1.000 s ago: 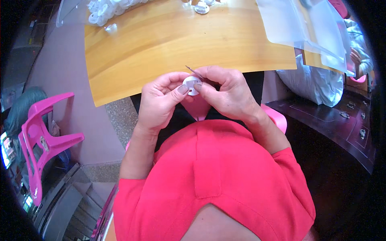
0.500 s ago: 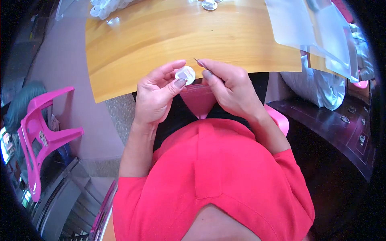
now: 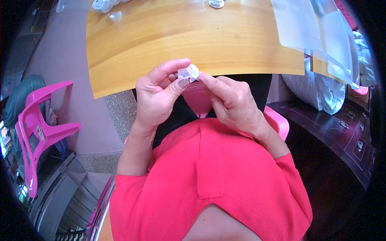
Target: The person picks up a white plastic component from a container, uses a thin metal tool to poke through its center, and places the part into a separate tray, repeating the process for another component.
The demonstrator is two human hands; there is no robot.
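Observation:
My left hand (image 3: 156, 94) pinches a small round white plastic piece (image 3: 194, 71) between thumb and fingers, just over the near edge of the wooden table (image 3: 177, 38). The piece is tilted, so a translucent cup-like side and a flat disc face both show. My right hand (image 3: 237, 100) is closed, with its index fingertip at the right rim of the piece. The thin pointed tool in this hand a moment earlier is now hidden by the fingers.
Several similar white pieces (image 3: 107, 5) lie at the table's far left, with a clear scrap (image 3: 115, 16) beside them. A round metallic-looking disc (image 3: 216, 3) is at the far edge. Translucent plastic trays (image 3: 297, 28) overhang the right side. A pink chair (image 3: 44, 128) stands left.
The white piece has turned in my left hand, showing its side. My right hand has come against it, and the tool's tip has gone out of sight.

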